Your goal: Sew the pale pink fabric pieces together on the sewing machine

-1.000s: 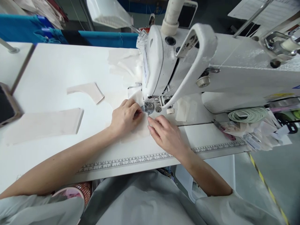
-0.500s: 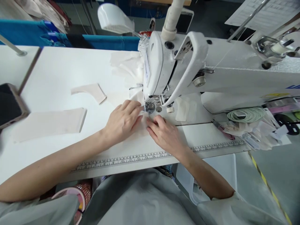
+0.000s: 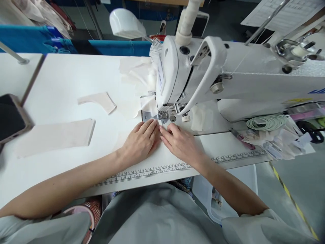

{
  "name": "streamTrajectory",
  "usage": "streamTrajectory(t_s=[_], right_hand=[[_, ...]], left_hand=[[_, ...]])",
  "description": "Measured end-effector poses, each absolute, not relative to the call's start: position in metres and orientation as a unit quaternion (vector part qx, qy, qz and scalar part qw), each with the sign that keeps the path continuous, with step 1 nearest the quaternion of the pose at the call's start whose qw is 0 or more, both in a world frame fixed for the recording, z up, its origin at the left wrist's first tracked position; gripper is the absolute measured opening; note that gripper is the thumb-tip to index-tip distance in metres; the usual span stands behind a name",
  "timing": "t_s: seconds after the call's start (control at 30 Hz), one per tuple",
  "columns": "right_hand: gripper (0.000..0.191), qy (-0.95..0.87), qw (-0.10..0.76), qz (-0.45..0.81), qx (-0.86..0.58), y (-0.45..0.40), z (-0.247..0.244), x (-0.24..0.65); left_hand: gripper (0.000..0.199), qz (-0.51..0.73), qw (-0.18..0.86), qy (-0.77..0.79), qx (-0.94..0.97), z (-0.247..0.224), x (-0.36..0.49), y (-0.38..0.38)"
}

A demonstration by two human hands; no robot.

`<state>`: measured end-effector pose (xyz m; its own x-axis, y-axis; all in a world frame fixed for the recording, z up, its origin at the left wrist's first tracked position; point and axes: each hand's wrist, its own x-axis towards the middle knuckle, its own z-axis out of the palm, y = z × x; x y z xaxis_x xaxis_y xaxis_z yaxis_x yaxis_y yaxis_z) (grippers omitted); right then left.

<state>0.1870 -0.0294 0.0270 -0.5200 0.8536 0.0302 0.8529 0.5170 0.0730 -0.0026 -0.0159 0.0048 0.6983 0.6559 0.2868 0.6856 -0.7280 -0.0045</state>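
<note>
Just in front of the needle area of a white sewing machine [image 3: 169, 67], both of my hands meet over a small pale fabric piece [image 3: 159, 122]. My left hand [image 3: 141, 140] has its fingers pressed together on the fabric, covering most of it. From the other side, my right hand [image 3: 179, 142] pinches the fabric's edge with thumb and bent forefinger. Behind my left fingertips, the metal needle plate [image 3: 146, 116] shows, with pale cloth [image 3: 149, 104] lying beyond it beside the machine head.
Left on the white table lie a curved fabric piece [image 3: 99, 101] and a stack of rectangular pieces [image 3: 56, 137], near a dark box-like object [image 3: 12, 117]. To the right are thread snips [image 3: 242, 139], a coiled green cord [image 3: 266, 122] and scraps. A printed ruler [image 3: 152, 172] follows the front edge.
My left hand has drawn back slightly toward me and right, away from the presser foot, exposing the needle plate. The fabric has come toward me with it. My right hand stays nearly in place.
</note>
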Motion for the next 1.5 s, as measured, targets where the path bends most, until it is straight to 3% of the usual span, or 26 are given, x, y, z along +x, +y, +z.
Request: streamTrajectory(t_s=[0.53,1.5], right_hand=[[0.045,0.873,0.025,0.04,0.486,-0.013,0.026,0.189],[0.046,0.864,0.018,0.028,0.502,-0.01,0.027,0.189]], left_hand=[[0.047,-0.131,0.086,-0.372,-0.915,0.005,0.0,-0.006],[0.045,-0.122,0.043,-0.376,-0.917,0.006,0.001,-0.001]])
